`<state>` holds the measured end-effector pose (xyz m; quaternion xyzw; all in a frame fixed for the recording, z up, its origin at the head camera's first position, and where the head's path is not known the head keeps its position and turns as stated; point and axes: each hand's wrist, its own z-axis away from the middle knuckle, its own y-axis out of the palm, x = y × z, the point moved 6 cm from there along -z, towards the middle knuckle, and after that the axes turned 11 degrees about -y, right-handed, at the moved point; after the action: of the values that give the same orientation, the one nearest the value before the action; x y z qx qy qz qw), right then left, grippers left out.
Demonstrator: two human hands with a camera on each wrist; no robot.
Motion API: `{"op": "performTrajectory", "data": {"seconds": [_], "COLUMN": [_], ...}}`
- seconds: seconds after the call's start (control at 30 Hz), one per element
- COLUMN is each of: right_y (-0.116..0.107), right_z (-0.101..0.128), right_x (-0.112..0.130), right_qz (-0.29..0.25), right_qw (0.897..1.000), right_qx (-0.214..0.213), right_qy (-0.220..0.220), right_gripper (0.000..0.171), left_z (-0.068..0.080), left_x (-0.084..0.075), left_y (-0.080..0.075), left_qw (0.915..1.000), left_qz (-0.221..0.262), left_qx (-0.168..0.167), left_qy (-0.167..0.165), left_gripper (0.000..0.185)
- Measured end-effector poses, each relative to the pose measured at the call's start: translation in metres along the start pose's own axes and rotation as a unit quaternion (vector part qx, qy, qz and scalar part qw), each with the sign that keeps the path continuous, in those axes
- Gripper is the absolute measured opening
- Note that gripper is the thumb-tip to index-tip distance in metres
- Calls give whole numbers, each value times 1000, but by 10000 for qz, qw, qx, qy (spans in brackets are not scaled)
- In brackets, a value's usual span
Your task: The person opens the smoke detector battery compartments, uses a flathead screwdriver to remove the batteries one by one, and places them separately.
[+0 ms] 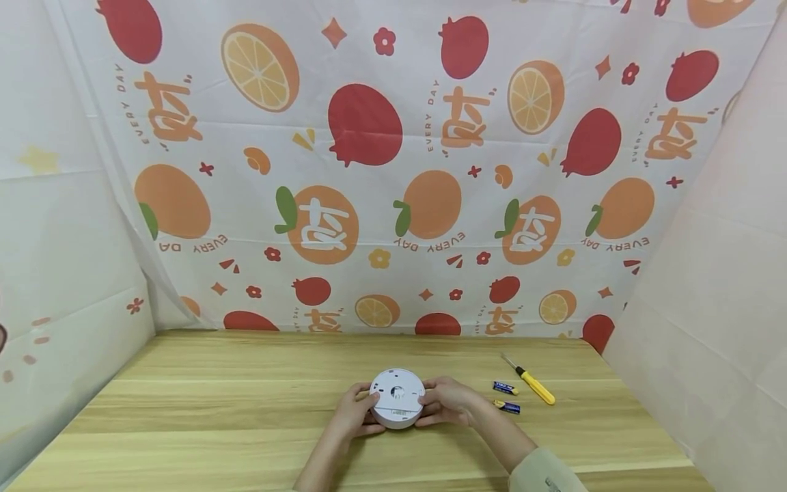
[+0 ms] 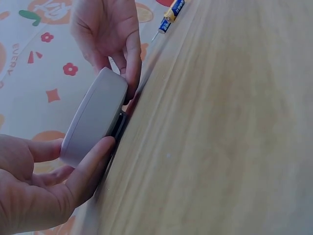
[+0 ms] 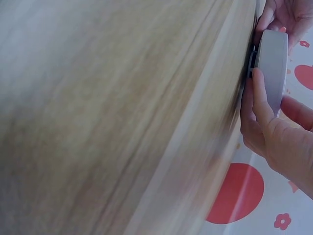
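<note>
A round white smoke alarm (image 1: 398, 412) is held close over the tabletop with its slotted back face up. A small round opening sits at the middle of that face, and a label shows near its front edge. My left hand (image 1: 354, 414) grips the left side, thumb on the upper face and fingers around the rim and underneath. On the opposite side my right hand (image 1: 451, 403) holds it the same way. From the left wrist view, the alarm's plain side wall (image 2: 95, 117) is visible between both hands. A dark part shows under it, beside the fingertips (image 3: 257, 76).
Two blue and yellow batteries, one (image 1: 505, 388) behind the other (image 1: 507, 407), lie right of my right hand. Beyond them is a screwdriver (image 1: 536, 387) with a yellow and black handle. A fruit-printed cloth (image 1: 381, 225) hangs behind the wooden table (image 1: 215, 403).
</note>
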<state>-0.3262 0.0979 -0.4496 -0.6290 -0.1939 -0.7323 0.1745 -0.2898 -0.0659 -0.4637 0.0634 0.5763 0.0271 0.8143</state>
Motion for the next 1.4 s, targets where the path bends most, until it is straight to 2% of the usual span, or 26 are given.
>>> {"op": "performTrajectory", "data": {"seconds": [0.17, 0.43, 0.63, 0.87, 1.17, 1.4], "right_y": [-2, -5, -8, -10, -13, -14], "right_z": [0, -1, -1, -1, -2, 1], "right_x": [-1, -1, -1, -2, -2, 2], "right_qz": [16, 79, 152, 152, 23, -163], "right_qw": [10000, 10000, 9998, 9997, 9991, 9983], "right_qx": [-55, -38, -96, -185, -406, -561], "right_qy": [2, -31, -78, -50, -155, -67], "right_gripper": [51, 43, 36, 36, 36, 66], "left_z": [0, -2, -2, -5, -2, -2], "left_x": [-3, -7, -10, -14, -21, -25], "left_y": [-1, -4, -3, -4, -3, -4], "left_qw": [9999, 9987, 9982, 9962, 9973, 9942], "left_qz": [-148, -485, -527, -700, -513, -542], "left_qx": [6, 18, 98, 361, 521, 697], "left_qy": [-44, -173, -255, -362, 114, 608], "left_gripper": [41, 40, 38, 37, 41, 42]}}
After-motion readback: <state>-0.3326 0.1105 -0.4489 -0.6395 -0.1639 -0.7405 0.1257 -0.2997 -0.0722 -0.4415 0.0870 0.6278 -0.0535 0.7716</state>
